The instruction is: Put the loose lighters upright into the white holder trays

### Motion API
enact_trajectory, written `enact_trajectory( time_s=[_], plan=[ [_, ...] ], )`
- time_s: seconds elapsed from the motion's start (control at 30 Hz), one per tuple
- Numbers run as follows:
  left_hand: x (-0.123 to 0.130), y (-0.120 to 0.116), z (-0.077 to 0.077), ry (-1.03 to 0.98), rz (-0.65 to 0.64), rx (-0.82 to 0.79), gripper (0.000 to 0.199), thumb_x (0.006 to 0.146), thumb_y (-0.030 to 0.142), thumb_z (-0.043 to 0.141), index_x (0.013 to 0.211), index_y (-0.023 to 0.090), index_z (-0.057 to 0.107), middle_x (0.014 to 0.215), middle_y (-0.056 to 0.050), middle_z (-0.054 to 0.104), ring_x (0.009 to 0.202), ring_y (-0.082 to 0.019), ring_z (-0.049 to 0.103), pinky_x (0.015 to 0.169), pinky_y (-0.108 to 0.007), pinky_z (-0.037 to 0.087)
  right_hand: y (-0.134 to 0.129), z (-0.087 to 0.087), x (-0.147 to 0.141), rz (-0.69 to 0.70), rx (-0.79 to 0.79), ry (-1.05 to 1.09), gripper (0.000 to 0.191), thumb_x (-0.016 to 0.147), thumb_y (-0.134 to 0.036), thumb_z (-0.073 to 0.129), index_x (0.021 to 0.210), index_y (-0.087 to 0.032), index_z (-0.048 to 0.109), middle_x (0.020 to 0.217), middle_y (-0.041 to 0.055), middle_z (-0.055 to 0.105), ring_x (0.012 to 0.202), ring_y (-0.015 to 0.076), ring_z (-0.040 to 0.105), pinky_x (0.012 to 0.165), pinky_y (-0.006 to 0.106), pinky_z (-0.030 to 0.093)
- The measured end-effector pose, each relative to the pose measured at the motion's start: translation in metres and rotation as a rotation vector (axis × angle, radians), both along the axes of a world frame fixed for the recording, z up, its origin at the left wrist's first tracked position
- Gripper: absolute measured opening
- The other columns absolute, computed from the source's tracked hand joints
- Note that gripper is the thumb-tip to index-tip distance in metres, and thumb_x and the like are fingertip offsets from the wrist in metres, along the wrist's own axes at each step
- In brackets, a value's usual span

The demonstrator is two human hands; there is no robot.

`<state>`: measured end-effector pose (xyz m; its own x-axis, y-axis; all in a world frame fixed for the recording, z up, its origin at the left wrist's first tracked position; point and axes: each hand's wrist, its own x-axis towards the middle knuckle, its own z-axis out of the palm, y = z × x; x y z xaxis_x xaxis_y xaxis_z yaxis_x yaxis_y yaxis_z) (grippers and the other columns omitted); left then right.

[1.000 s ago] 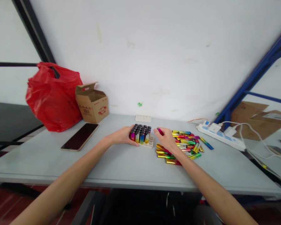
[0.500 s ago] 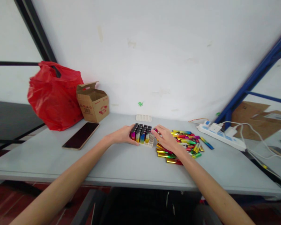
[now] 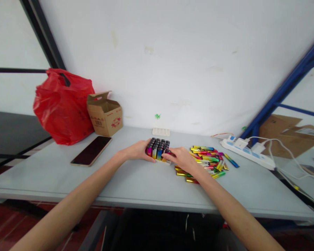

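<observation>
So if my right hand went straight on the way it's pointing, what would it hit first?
Your right hand would most likely meet the upright, black-topped lighters first, packed just to its left. It may be touching them; depth there is hard to judge.

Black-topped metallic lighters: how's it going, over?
Left hand clasping upright lighters. Right hand pinching one, right end. Loose shiny multicoloured pieces beside right wrist.

Bare, slim left forearm [image 3: 94, 190] and right forearm [image 3: 225, 198], bare left hand [image 3: 140, 150] and right hand [image 3: 182, 159]; black clothing [image 3: 151, 228] at the lap, with two thin whitish strands [image 3: 194, 234]
</observation>
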<state>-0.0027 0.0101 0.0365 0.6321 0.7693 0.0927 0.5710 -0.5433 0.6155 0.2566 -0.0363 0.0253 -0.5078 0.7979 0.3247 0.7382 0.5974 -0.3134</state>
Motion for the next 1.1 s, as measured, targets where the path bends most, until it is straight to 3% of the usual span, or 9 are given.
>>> enact_trajectory(
  time_s=[0.17, 0.3, 0.47, 0.63, 0.8, 0.9, 1.0, 1.1],
  plan=[
    [0.000, 0.001, 0.000, 0.006, -0.016, 0.018, 0.080, 0.063, 0.062, 0.086, 0.126, 0.021, 0.057, 0.116, -0.006, 0.076, 0.102, -0.031, 0.071, 0.084, -0.035, 0.054, -0.001, 0.004, -0.001, -0.073, 0.026, -0.111, 0.055, 0.104, -0.063, 0.042, 0.080, -0.021, 0.067, 0.073, 0.0072, 0.072, 0.065, 0.0201, 0.063, 0.061, 0.029, 0.033],
    [0.000, 0.000, 0.001, -0.009, -0.025, 0.014, 0.084, 0.065, 0.062, 0.085, 0.131, 0.022, 0.055, 0.122, -0.006, 0.075, 0.106, -0.030, 0.071, 0.089, -0.035, 0.055, 0.010, 0.010, 0.030, -0.104, 0.029, 0.028, 0.059, 0.112, -0.043, 0.019, 0.094, -0.020, 0.070, 0.085, 0.0071, 0.074, 0.082, 0.0205, 0.068, 0.078, 0.029, 0.044],
    [0.000, 0.000, 0.001, -0.014, -0.034, 0.008, 0.085, 0.066, 0.063, 0.085, 0.133, 0.021, 0.055, 0.124, -0.006, 0.074, 0.109, -0.031, 0.070, 0.092, -0.035, 0.054, 0.033, 0.006, 0.091, -0.211, 0.052, -0.153, 0.028, 0.104, -0.030, 0.049, 0.115, -0.015, 0.071, 0.116, 0.0150, 0.071, 0.113, 0.0256, 0.064, 0.102, 0.035, 0.044],
    [-0.001, 0.000, 0.002, 0.000, -0.034, 0.024, 0.084, 0.065, 0.062, 0.085, 0.133, 0.022, 0.056, 0.124, -0.006, 0.074, 0.110, -0.031, 0.070, 0.091, -0.036, 0.055, 0.039, 0.006, 0.119, -0.249, -0.126, -0.298, 0.028, 0.095, -0.039, 0.066, 0.104, -0.016, 0.078, 0.111, 0.0145, 0.074, 0.103, 0.0269, 0.069, 0.095, 0.034, 0.048],
    [0.000, 0.000, 0.002, -0.009, -0.030, 0.021, 0.085, 0.064, 0.062, 0.085, 0.133, 0.021, 0.057, 0.123, -0.006, 0.075, 0.109, -0.032, 0.070, 0.091, -0.038, 0.055, 0.037, 0.008, 0.109, -0.262, -0.224, -0.325, 0.021, 0.093, -0.037, 0.067, 0.099, -0.020, 0.080, 0.098, 0.0095, 0.079, 0.091, 0.0250, 0.072, 0.081, 0.030, 0.049],
    [0.000, 0.001, 0.002, 0.000, -0.024, 0.012, 0.086, 0.065, 0.063, 0.085, 0.133, 0.020, 0.056, 0.122, -0.006, 0.075, 0.108, -0.032, 0.071, 0.090, -0.037, 0.056, 0.037, 0.007, 0.104, -0.218, -0.176, -0.313, 0.017, 0.093, -0.030, 0.066, 0.097, -0.020, 0.079, 0.100, 0.0100, 0.079, 0.092, 0.0250, 0.072, 0.082, 0.031, 0.049],
    [0.000, 0.001, 0.002, -0.003, -0.024, 0.016, 0.089, 0.064, 0.065, 0.085, 0.135, 0.021, 0.055, 0.125, -0.006, 0.074, 0.111, -0.032, 0.070, 0.092, -0.036, 0.055, 0.036, 0.009, 0.101, -0.207, -0.053, -0.130, 0.018, 0.094, -0.029, 0.063, 0.098, -0.018, 0.077, 0.101, 0.0103, 0.078, 0.092, 0.0238, 0.071, 0.086, 0.032, 0.050],
    [-0.001, 0.001, 0.001, 0.004, -0.018, 0.024, 0.091, 0.064, 0.067, 0.084, 0.137, 0.021, 0.055, 0.125, -0.006, 0.074, 0.111, -0.032, 0.070, 0.092, -0.037, 0.055, 0.036, 0.011, 0.098, -0.252, 0.020, 0.217, 0.028, 0.096, -0.037, 0.059, 0.111, -0.017, 0.072, 0.096, 0.0080, 0.076, 0.078, 0.0196, 0.069, 0.080, 0.032, 0.052]
  ],
)
